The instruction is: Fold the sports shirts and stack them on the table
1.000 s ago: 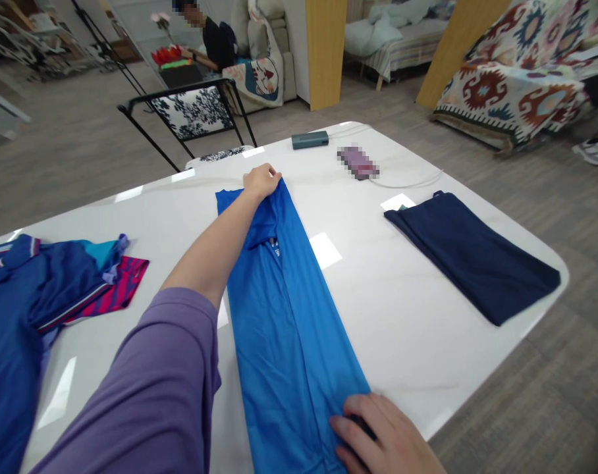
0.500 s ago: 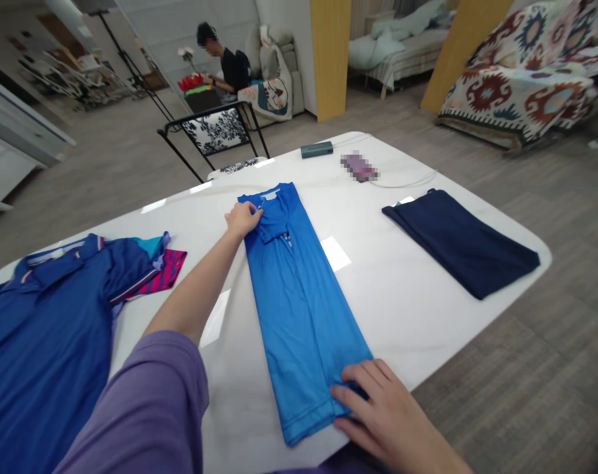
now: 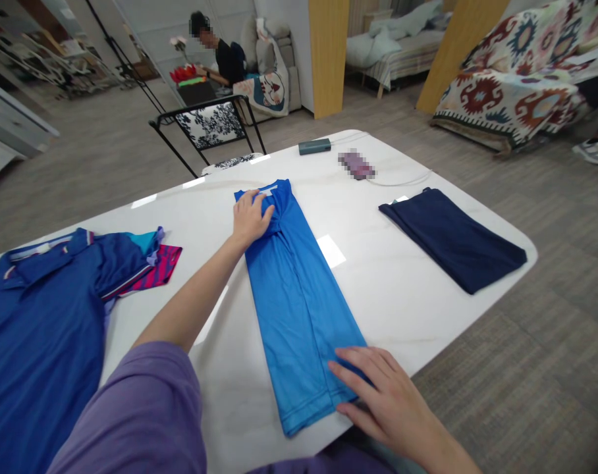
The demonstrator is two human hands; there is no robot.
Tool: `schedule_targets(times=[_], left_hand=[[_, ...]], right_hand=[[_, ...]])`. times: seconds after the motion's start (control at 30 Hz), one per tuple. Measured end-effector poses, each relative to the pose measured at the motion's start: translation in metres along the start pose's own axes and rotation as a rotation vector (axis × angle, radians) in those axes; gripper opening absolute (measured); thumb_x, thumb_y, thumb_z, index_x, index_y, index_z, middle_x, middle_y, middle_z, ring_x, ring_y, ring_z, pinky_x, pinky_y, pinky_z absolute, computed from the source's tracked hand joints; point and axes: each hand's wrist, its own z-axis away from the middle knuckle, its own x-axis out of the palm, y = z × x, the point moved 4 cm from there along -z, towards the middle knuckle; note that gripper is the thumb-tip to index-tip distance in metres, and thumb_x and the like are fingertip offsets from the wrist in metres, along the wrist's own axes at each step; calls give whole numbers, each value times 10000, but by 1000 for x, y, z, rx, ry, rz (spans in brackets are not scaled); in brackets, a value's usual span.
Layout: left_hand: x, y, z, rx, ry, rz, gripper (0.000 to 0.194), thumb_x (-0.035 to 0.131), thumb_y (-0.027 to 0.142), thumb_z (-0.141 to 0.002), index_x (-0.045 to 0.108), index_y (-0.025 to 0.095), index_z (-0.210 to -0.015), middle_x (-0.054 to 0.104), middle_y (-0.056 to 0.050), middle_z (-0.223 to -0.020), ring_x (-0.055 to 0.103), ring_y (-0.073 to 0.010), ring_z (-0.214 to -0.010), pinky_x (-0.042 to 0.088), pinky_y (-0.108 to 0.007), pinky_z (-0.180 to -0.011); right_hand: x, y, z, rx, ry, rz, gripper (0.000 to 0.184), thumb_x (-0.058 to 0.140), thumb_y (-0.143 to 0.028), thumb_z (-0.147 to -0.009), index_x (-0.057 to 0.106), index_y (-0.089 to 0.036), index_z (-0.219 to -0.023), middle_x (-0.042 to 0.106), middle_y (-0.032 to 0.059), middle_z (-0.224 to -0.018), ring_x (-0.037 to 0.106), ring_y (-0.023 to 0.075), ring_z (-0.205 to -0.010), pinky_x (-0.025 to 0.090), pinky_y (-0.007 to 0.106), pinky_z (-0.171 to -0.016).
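Observation:
A bright blue T-shirt (image 3: 292, 309), folded into a long narrow strip, lies lengthwise in front of me on the white table (image 3: 392, 289). My left hand (image 3: 251, 216) rests on its far end beside the collar, fingers spread over the cloth. At the near hem, my right hand (image 3: 378, 395) lies over the right corner with its fingers stretched out. To the left, a dark blue polo shirt (image 3: 42, 316) is spread flat on top of other clothes, including a pink striped garment (image 3: 163, 266).
A folded navy garment (image 3: 454, 240) lies on the right of the table. Toward the far edge are a dark green box-shaped device (image 3: 315, 147), a blurred phone-like object (image 3: 357, 164) and a white cable. A black-framed chair (image 3: 213, 128) stands beyond; a person (image 3: 224, 59) sits farther back.
My left hand has gone from pinching the cloth near the collar to lying flatter on it with fingers spread. My right hand stays at the hem, its fingers slightly more spread.

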Motion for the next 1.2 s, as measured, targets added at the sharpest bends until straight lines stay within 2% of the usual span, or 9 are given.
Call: schedule_targets(times=[0.2,0.33,0.43,0.57,0.67,0.77,0.83,1.0,1.2], left_hand=[[19,27,22,-21,-363,12,855,306,758,-1108,378,282,-1816,264,-92,-1902,137,-376,-1785,129,-623,-1420],[-24,51,54,38,-225,62,786,367,641,-1133,397,234,-1805,282,-147,-1887,173,-390,-1773,126,-651,-1411],[-69,80,136,224,-162,184,637,446,563,-1137,623,198,-1627,522,-187,-1713,472,-366,-1617,316,-589,-1367],[-118,112,303,347,-321,371,496,471,520,-1166,714,230,-1487,681,-155,-1525,668,-308,-1411,515,-495,-1245],[-139,125,416,347,-393,377,508,549,532,-1152,667,271,-1572,653,-129,-1622,585,-325,-1556,439,-538,-1340],[-144,132,487,356,-374,304,771,697,634,-1065,526,270,-1722,508,-135,-1772,421,-361,-1692,246,-605,-1444],[-142,136,513,372,-335,254,854,743,608,-1044,459,259,-1769,461,-144,-1802,387,-367,-1711,197,-626,-1453],[-143,144,547,381,-211,210,496,581,183,-1114,671,299,-1588,626,-68,-1682,542,-287,-1618,371,-562,-1374],[-205,159,580,301,-199,502,357,621,118,-1046,776,268,-1331,832,-57,-1289,787,-238,-1182,592,-425,-1056]], right_hand=[[12,8,7,4,-98,168,1029,629,-749,-1036,185,-332,-1865,323,6,-1863,398,297,-1710,536,624,-1326],[12,2,15,-5,-132,153,1035,601,-765,-1067,153,-285,-1867,273,76,-1877,375,337,-1722,429,643,-1379],[3,0,20,-5,-123,120,1021,604,-757,-1076,201,-243,-1861,289,104,-1878,358,338,-1730,333,614,-1424],[-3,1,31,-45,-161,101,976,598,-764,-1078,294,-232,-1838,396,126,-1838,407,328,-1705,270,595,-1441],[-1,-3,46,-116,-203,112,1087,714,-767,-1010,284,-207,-1837,381,140,-1845,377,350,-1717,268,598,-1433],[3,-9,64,-175,-247,154,1002,824,-512,-1012,311,-232,-1826,377,115,-1851,393,329,-1709,335,569,-1387],[5,-12,76,-188,-249,190,850,770,-288,-1041,382,-274,-1797,417,87,-1834,458,298,-1671,410,538,-1311],[2,-29,103,-197,-190,174,660,627,-60,-1030,621,-329,-1632,605,57,-1707,617,269,-1537,465,492,-1183],[-41,-82,141,-215,-271,-200,447,573,-113,-1088,708,-304,-1470,799,65,-1413,752,240,-1277,515,444,-1062]])
